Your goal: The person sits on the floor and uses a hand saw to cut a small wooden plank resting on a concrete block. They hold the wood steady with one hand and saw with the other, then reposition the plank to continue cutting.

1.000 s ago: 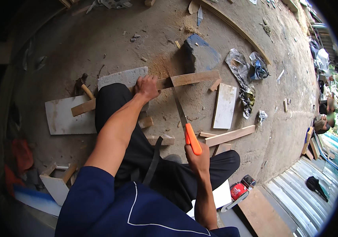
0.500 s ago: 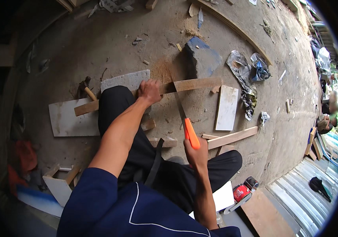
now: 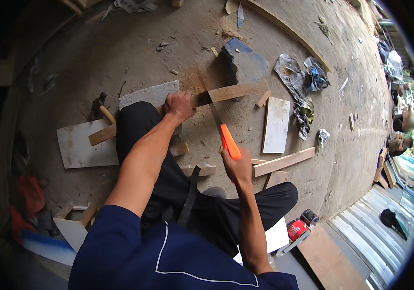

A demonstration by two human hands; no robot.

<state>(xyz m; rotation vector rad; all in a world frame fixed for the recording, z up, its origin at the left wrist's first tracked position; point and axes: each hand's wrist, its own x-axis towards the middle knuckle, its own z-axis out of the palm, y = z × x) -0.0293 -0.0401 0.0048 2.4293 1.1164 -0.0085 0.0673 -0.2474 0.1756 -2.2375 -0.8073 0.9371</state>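
My right hand (image 3: pixel 238 164) is wrapped round the orange handle of a hand saw (image 3: pixel 229 141). The saw's thin blade crosses a wooden board (image 3: pixel 238 91), its far end blurred by motion. My left hand (image 3: pixel 180 106) grips the board just left of the blade, fingers curled over its far edge. Beneath my left knee the board runs on, and its left end comes out beyond. Its right part lies by a dark block with blue paint (image 3: pixel 245 63). Sawdust is spread on the ground beyond the blade.
A hammer (image 3: pixel 104 108) and white panels (image 3: pixel 79 147) lie at the left. To the right are another white panel (image 3: pixel 277 125), a loose plank (image 3: pixel 284 162) and crumpled plastic (image 3: pixel 294 79). A red can (image 3: pixel 296 229) stands near my right knee. Two people sit far right.
My right hand has pushed the saw forward, away from me, so its handle is nearer the board. My left hand keeps its hold on the board. The whole view has shifted slightly.
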